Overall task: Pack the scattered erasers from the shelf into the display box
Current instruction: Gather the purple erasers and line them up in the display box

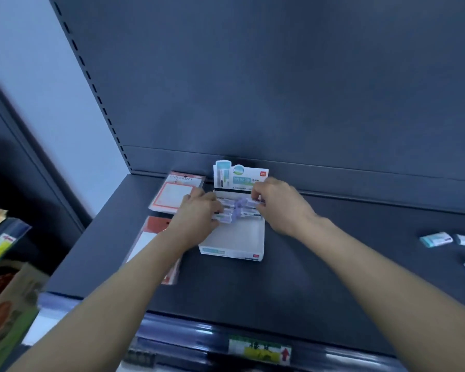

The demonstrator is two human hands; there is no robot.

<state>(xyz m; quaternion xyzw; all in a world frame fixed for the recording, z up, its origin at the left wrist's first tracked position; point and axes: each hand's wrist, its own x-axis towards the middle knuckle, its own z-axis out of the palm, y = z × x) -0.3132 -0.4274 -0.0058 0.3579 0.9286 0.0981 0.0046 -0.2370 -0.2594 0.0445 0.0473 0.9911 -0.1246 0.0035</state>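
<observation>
A white display box (235, 244) with an upright printed header card stands on the dark shelf near the back panel. A row of wrapped erasers (238, 209) lies across its rear half; the front half shows bare cardboard. My left hand (196, 214) presses the row's left end with curled fingers. At the right end, my right hand (275, 204) pinches the erasers. Loose erasers (436, 239) lie scattered at the shelf's far right edge, partly cut off by the frame.
Two flat plastic-wrapped stationery packs (172, 193) lie left of the box, one under my left forearm. The shelf's front rail carries a price label (259, 351). A neighbouring rack with colourful packages (3, 299) stands at the lower left.
</observation>
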